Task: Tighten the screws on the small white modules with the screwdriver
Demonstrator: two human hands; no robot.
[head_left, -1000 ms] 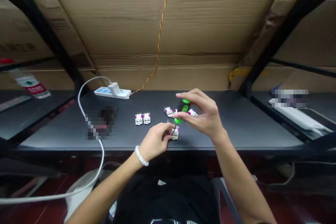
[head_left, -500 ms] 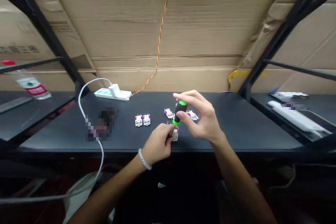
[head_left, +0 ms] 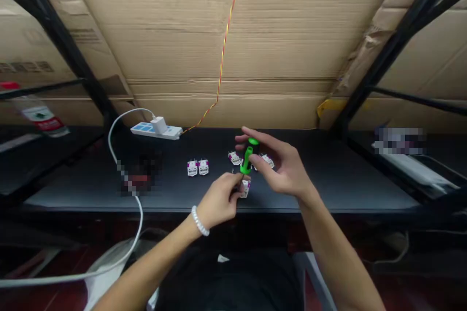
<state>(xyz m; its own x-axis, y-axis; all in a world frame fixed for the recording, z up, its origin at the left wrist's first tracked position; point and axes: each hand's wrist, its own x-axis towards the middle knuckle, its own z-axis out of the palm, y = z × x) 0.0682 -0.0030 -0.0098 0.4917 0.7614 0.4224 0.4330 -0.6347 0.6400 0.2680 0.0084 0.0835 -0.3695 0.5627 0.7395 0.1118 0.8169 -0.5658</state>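
Note:
My right hand (head_left: 280, 167) has its fingers around a green-and-black screwdriver (head_left: 247, 159), which stands nearly upright with its tip down at a small white terminal block with magenta marks (head_left: 245, 188). My left hand (head_left: 218, 199) grips that block at the table's front, and its fingers hide part of it. The screwdriver tip is hidden among the fingers. Two matching blocks (head_left: 197, 167) stand side by side left of my hands. Two more (head_left: 234, 158) (head_left: 267, 161) lie just behind the screwdriver, one on each side.
The dark table (head_left: 321, 194) carries a white power strip (head_left: 156, 131) at the back, with a white cable (head_left: 113, 155) looping forward past a pixelated object (head_left: 138, 177). A red-and-yellow wire (head_left: 222, 68) hangs down cardboard behind. Black shelf frames stand at both sides.
The screwdriver has turned in my right fingers and stands more upright. My right fingers have spread slightly around its handle. The head view has shifted slightly.

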